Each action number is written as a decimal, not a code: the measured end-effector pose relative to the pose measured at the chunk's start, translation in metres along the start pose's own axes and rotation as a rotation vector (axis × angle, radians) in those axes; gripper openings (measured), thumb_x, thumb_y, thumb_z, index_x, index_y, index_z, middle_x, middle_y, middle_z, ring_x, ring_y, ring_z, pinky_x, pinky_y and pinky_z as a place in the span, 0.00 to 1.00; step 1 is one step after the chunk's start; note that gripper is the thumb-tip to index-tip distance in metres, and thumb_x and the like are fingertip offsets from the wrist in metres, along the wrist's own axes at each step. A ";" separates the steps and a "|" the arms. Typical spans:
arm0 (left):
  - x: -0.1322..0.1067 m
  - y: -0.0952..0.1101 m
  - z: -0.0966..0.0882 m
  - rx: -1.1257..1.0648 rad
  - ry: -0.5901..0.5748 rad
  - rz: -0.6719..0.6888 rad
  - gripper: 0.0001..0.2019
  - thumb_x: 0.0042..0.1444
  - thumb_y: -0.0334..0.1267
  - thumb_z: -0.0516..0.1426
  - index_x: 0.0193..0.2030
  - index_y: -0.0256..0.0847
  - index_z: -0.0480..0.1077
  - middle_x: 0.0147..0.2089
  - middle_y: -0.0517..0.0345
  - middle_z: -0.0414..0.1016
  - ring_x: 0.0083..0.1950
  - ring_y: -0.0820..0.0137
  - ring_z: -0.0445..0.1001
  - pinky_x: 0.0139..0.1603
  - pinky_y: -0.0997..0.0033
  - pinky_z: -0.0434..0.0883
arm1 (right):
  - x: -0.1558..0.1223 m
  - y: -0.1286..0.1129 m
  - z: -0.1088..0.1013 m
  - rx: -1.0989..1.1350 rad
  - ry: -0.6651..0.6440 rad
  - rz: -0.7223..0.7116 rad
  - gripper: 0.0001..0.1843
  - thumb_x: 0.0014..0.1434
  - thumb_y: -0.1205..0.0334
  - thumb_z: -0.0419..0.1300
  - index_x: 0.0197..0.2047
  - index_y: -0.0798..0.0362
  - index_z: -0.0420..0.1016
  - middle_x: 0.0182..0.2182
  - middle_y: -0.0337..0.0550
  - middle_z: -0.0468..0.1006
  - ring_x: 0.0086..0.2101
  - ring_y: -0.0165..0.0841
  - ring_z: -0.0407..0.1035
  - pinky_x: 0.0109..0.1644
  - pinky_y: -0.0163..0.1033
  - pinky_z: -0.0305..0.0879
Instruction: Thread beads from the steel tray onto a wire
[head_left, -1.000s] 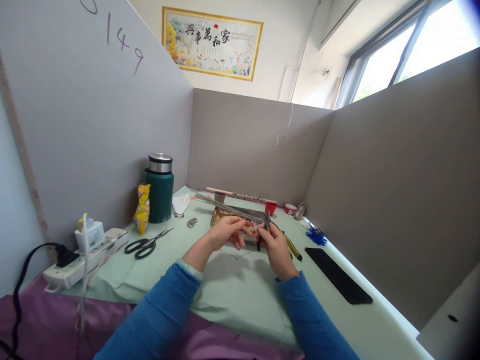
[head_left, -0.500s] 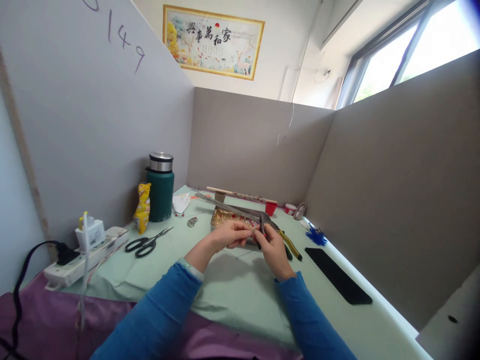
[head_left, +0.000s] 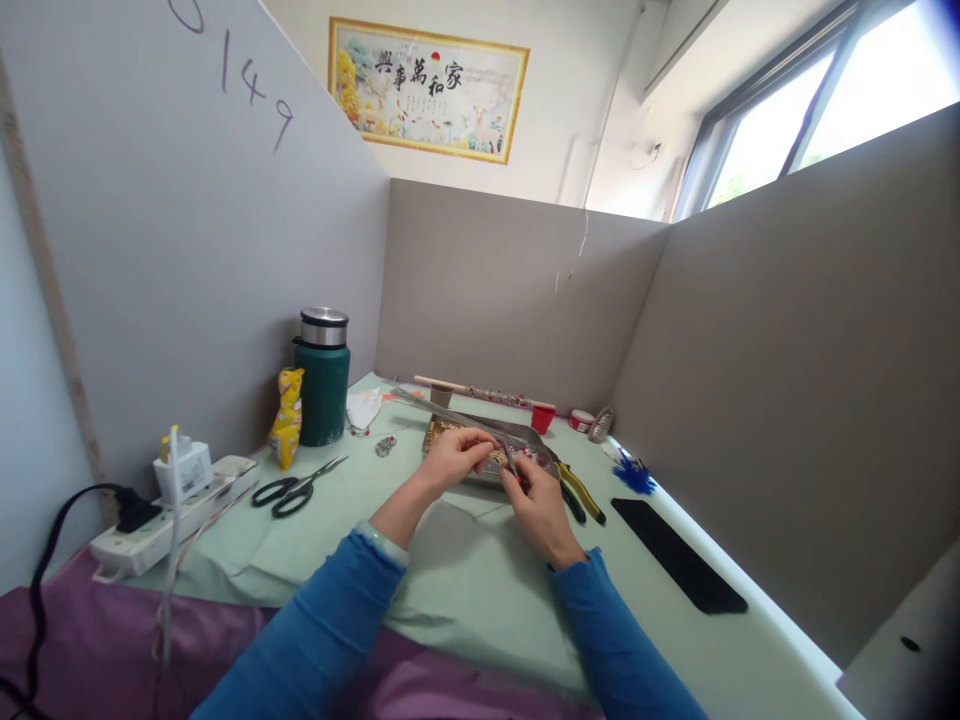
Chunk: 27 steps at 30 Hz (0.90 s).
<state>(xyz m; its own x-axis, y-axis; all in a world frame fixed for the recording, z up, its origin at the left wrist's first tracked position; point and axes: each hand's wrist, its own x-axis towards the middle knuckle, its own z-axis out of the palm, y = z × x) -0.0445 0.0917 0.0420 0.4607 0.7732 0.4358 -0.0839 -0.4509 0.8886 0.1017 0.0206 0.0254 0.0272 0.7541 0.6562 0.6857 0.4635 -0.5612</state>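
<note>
both hands meet over the near edge of a metal tray [head_left: 459,428] that sits mid-counter [head_left: 465,590] on a pale green cloth. the left hand [head_left: 450,458] is curled, its fingertips pinched together on a small beaded piece [head_left: 499,458]; the piece is too small to make out beyond a hint of red and gold. the right hand [head_left: 538,508] is closed around a slim metal tool [head_left: 512,460], whose tip points up and away from the person, towards the left fingertips, so tool and piece touch or nearly touch right between the two hands. the piece lies just left of the tool tip, closer to the left hand, which comes in from the left while the right comes in from below and to the right. the tray's long axis runs from far left to near right, and it holds loose gold and red bits. just right of the right hand, yellow-handled pliers [head_left: 583,494] lie on the cloth, apart from it. black scissors [head_left: 296,488] lie well to the left, near a green flask [head_left: 322,385].
</note>
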 end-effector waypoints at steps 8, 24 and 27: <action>0.002 -0.007 -0.001 0.293 0.101 0.082 0.15 0.51 0.44 0.55 0.37 0.36 0.76 0.21 0.60 0.69 0.23 0.75 0.65 0.27 0.77 0.62 | 0.000 0.000 0.001 0.038 -0.034 0.052 0.13 0.57 0.55 0.52 0.31 0.53 0.71 0.23 0.39 0.68 0.26 0.32 0.58 0.29 0.35 0.52; -0.009 -0.011 0.004 1.111 0.190 0.420 0.16 0.60 0.39 0.46 0.38 0.45 0.75 0.29 0.54 0.73 0.31 0.71 0.69 0.30 0.73 0.58 | -0.002 0.005 0.007 -0.002 -0.077 0.167 0.15 0.55 0.55 0.52 0.20 0.52 0.63 0.17 0.36 0.67 0.22 0.31 0.58 0.26 0.35 0.49; -0.010 -0.011 0.005 1.156 0.187 0.423 0.16 0.60 0.39 0.45 0.37 0.44 0.75 0.27 0.53 0.71 0.28 0.71 0.67 0.28 0.73 0.56 | -0.002 0.006 0.008 0.015 -0.069 0.190 0.15 0.55 0.55 0.52 0.20 0.51 0.62 0.17 0.37 0.67 0.21 0.31 0.58 0.26 0.36 0.49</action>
<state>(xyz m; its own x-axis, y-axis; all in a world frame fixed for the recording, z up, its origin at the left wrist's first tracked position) -0.0439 0.0870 0.0269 0.4461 0.4809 0.7548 0.6750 -0.7345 0.0690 0.0995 0.0253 0.0165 0.1046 0.8588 0.5015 0.6619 0.3163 -0.6796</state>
